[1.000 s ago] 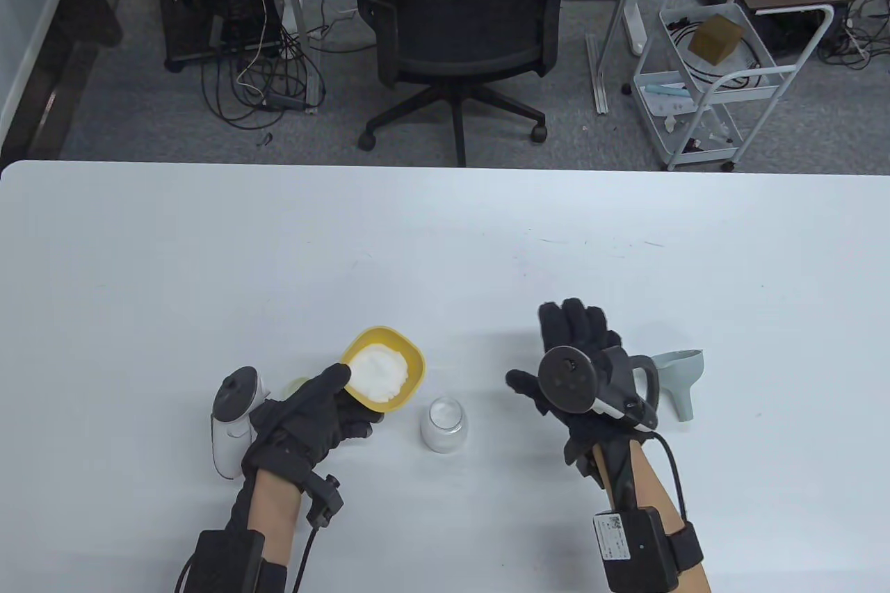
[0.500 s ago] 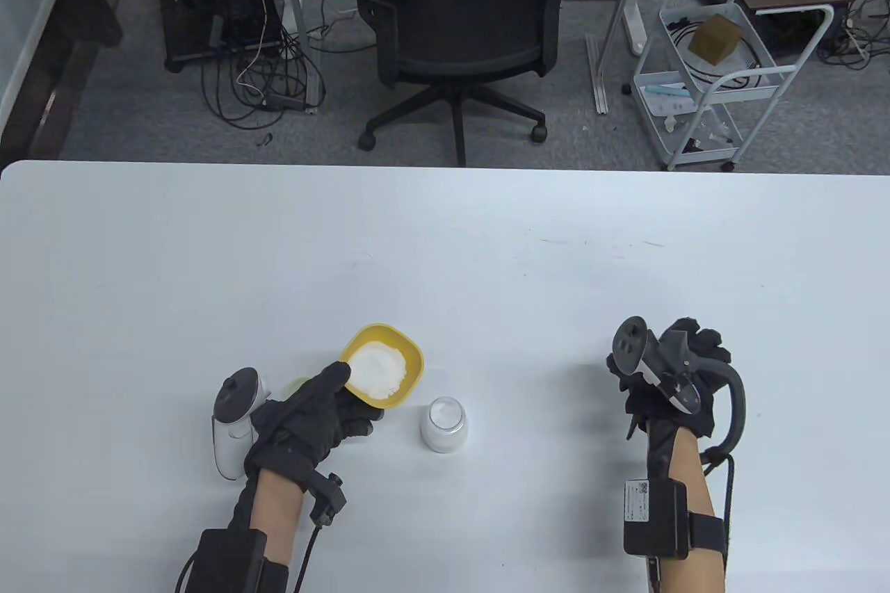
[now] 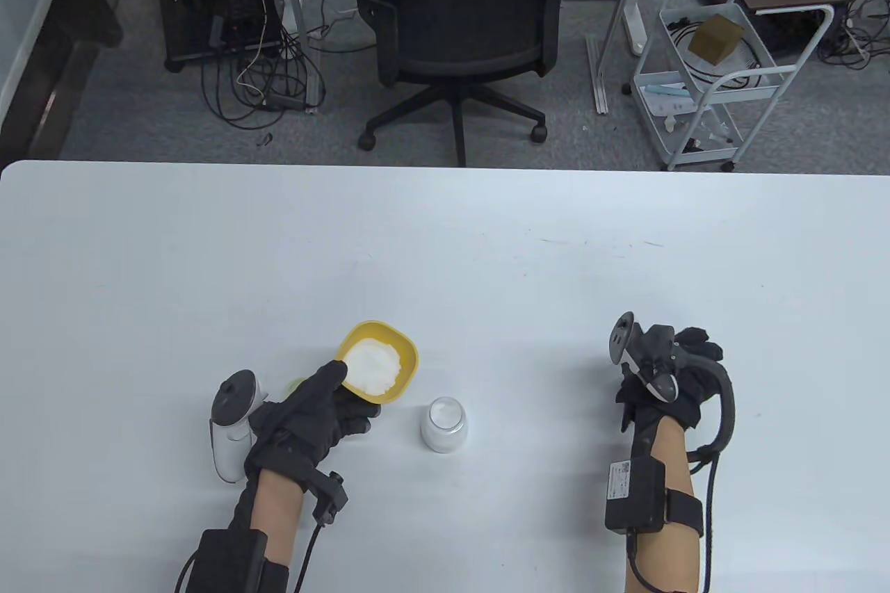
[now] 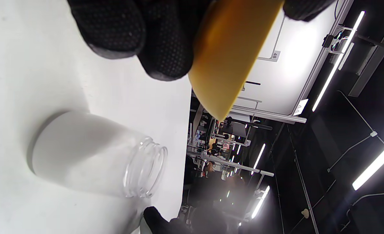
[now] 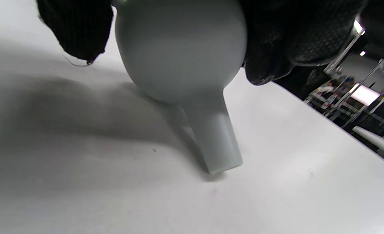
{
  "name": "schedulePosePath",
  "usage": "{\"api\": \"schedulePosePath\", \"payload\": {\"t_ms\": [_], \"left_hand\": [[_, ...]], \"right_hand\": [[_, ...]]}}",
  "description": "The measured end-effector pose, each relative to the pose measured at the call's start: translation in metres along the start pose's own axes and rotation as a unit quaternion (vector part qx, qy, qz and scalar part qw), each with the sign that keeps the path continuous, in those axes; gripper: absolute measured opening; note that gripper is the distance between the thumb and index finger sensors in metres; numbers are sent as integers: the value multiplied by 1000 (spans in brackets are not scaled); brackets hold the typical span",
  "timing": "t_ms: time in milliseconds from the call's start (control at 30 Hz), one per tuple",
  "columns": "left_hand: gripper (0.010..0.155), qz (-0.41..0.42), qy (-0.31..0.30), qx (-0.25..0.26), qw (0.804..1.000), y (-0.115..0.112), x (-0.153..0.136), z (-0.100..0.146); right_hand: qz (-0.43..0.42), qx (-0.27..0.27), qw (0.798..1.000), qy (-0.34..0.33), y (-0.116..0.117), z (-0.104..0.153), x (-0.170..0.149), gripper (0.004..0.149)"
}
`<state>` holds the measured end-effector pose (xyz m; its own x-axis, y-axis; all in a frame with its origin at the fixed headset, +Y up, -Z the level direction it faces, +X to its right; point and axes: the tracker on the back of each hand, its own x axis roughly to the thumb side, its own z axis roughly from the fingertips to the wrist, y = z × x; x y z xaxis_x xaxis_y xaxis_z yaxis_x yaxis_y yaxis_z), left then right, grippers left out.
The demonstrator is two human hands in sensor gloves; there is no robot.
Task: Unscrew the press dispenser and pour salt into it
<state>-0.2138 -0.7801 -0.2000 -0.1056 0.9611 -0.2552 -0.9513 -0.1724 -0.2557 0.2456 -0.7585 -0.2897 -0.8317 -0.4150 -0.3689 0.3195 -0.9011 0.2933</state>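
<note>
My left hand [image 3: 316,412] grips a yellow bowl [image 3: 379,360] of white salt by its near rim, a little off the table; its yellow underside [image 4: 226,55] shows in the left wrist view. The open frosted glass dispenser jar [image 3: 445,424] stands without its top just right of that hand, and shows in the left wrist view [image 4: 94,156]. My right hand [image 3: 671,377] at the right grips a pale grey funnel [image 5: 185,65], its spout touching the table; in the table view the hand hides the funnel. A pale green piece [image 3: 297,384] peeks out behind my left hand.
The white table [image 3: 445,238] stretches far and wide around the hands. Beyond its far edge stand an office chair [image 3: 462,16] and a white wire cart [image 3: 716,78] on the floor.
My right hand moved right from the middle of the table onto the funnel and closed around it. My left hand shifted the salt bowl slightly left and tilted it a little.
</note>
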Motion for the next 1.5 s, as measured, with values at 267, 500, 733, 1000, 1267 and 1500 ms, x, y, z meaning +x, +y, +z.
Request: {"api": "schedulePosePath", "payload": {"t_ms": [267,500,733,1000,1267,1500], "left_hand": [[91,0,-4,2,1000,1,0,-1],[91,3,-6,0,1000,-1,0,-1],[91,4,-9,1,1000,0,-1,-1],[91,13,-11,3,1000,-1,-1,-1],[91,22,-9,6,1000,-2,-3,-1],[91,29,-11,10,999,-1,-3,1]], "right_hand": [[-27,-78,996,-29,-9,10,9,103],[-180,-138,959,-171,-50,46,19,105],[-405,-143,840,-331,-70,96,32,108],[-525,-153,733,-404,-67,134,44,108],[-576,-145,670,-446,-63,154,52,107],[-579,-105,651,-479,-57,161,68,106]]}}
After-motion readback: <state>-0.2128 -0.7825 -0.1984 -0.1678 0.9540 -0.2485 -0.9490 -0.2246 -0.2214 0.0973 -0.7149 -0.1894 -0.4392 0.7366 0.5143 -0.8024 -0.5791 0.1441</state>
